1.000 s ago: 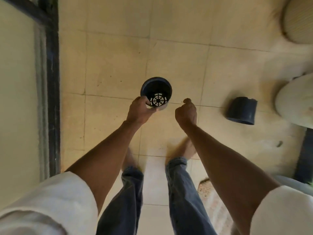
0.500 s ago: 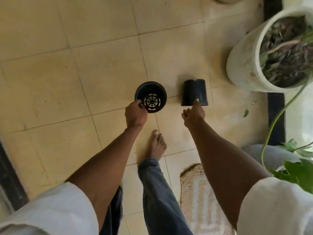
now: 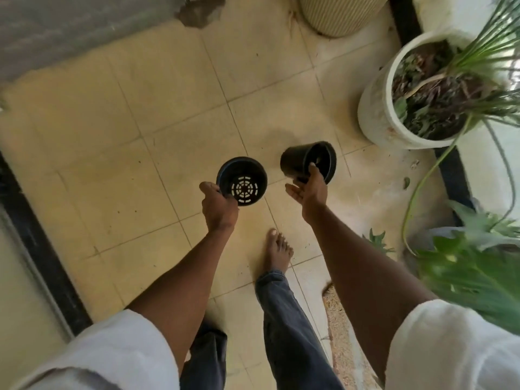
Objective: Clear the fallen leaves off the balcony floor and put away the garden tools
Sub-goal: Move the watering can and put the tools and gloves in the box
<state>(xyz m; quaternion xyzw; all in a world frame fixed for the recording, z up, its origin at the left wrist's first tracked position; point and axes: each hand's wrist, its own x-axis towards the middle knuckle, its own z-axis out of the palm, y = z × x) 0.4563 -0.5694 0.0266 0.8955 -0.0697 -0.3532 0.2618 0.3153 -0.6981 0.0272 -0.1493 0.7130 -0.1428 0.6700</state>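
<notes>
My left hand [image 3: 219,206] grips the rim of a black plastic nursery pot [image 3: 242,181], held upright above the floor so I look down at its slotted bottom. A second black nursery pot [image 3: 308,161] is tipped on its side, mouth facing right, and my right hand [image 3: 309,188] holds it at the near rim with a finger inside the opening and the thumb spread out to the left. Both pots look empty. A small fallen leaf [image 3: 406,182] lies on the beige tiled floor [image 3: 168,114] to the right of them.
A large white planter [image 3: 378,119] with soil and long green leaves stands at the right, a ribbed cream pot [image 3: 334,16] at the top. Green foliage [image 3: 472,266] fills the lower right. A dark door track [image 3: 36,235] runs along the left. A mat [image 3: 340,333] lies beside my bare foot [image 3: 277,249].
My right hand has taken hold of the second pot, which lay on the floor, and lifted it. I have stepped forward and my view has turned toward the planters.
</notes>
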